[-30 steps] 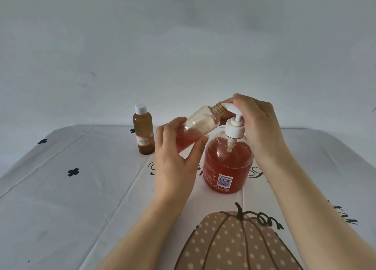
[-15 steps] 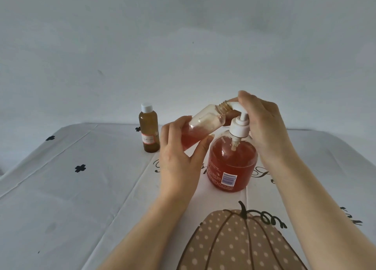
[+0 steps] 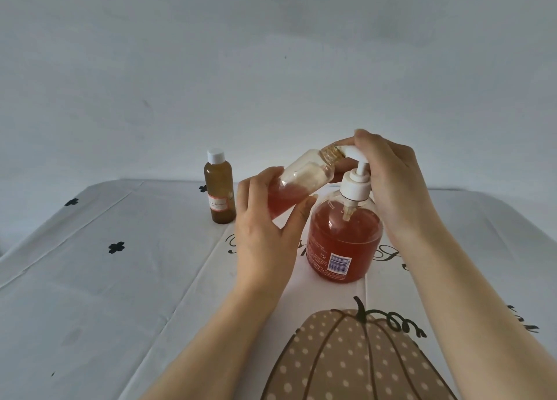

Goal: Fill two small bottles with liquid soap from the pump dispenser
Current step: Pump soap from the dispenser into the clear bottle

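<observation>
**Clear bottle held at the pump spout**

The worktop (image 3: 75, 294) is covered by a white cloth (image 3: 168, 243) with small black clover marks (image 3: 116, 247). On the left part, at about ten o'clock from the pump dispenser (image 3: 343, 240), the brown bottle (image 3: 219, 188) stands upright. Its white cap is on, it has a small label, and it touches nothing else.

Next comes the left hand (image 3: 265, 228), at nine o'clock from the dispenser. It grips the lower part of the clear bottle (image 3: 304, 178) between the thumb and the curled fingers. This bottle is tilted: the base points down to seven o'clock and the open, threaded neck points up to one o'clock. Reddish soap lies in its lower part, and the upper part looks empty. The neck meets the tip of the white spout; I cannot tell if the tip is inside the mouth.

The pump dispenser stands upright on the cloth, just beside the left hand. Its round clear body holds reddish soap almost to the shoulder, and a barcode label is low on the front.

The right hand (image 3: 394, 182) reaches in from four o'clock. Its fingers are curled over the white pump head, and the thumb shows behind the neck of the clear bottle.

At six o'clock from the dispenser a dotted brown pumpkin (image 3: 355, 360) is printed on the cloth. A pale wall (image 3: 271, 53) is behind everything.
</observation>
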The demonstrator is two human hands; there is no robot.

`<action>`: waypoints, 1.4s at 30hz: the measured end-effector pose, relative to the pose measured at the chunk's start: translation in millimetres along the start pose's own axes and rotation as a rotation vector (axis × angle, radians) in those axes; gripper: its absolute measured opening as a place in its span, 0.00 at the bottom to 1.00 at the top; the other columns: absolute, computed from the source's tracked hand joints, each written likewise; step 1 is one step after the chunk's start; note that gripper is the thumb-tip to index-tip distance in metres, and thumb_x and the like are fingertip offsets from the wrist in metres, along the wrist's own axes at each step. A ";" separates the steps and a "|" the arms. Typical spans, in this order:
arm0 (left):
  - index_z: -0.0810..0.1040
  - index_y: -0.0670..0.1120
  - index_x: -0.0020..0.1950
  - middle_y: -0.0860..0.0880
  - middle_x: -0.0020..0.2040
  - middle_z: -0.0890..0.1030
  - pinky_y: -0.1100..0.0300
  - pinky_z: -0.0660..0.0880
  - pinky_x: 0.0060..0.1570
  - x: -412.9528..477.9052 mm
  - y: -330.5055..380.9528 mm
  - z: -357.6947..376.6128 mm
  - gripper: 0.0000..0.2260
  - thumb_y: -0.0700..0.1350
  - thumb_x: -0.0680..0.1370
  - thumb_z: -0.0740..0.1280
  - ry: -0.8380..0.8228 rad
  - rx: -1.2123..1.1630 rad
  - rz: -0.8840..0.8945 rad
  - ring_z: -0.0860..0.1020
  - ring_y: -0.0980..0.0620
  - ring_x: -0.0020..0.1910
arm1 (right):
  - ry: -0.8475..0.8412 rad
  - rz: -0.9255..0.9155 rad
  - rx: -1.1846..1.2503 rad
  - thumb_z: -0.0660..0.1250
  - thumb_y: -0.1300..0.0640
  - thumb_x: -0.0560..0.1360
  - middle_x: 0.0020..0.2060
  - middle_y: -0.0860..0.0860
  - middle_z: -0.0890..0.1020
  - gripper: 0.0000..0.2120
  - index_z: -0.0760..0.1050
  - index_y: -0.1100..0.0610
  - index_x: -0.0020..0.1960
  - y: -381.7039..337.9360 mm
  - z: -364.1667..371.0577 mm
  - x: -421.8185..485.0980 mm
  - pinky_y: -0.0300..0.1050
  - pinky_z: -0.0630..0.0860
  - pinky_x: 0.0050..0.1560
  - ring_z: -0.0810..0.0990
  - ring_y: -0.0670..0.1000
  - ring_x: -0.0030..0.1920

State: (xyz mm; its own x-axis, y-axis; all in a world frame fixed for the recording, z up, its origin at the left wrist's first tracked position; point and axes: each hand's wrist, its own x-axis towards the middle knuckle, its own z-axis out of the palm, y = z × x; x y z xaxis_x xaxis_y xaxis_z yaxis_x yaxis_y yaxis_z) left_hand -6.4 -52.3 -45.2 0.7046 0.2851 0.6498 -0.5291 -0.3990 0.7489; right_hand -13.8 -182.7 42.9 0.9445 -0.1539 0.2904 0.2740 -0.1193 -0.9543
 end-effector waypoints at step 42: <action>0.71 0.45 0.65 0.51 0.57 0.72 0.74 0.70 0.53 0.4 -0.6 -1.4 0.22 0.49 0.75 0.72 -0.013 0.015 0.035 0.71 0.69 0.54 | 0.017 -0.051 -0.024 0.56 0.51 0.84 0.34 0.56 0.84 0.18 0.81 0.58 0.46 8.3 1.3 0.2 0.51 0.76 0.36 0.80 0.67 0.38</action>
State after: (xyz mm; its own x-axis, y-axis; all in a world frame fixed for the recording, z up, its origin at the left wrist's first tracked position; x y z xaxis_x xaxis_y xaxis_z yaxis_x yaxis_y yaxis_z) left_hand -6.5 -50.8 -45.2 0.6918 0.2594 0.6739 -0.5468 -0.4212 0.7236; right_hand -11.1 -182.4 34.9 0.9262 -0.1638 0.3395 0.3167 -0.1505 -0.9365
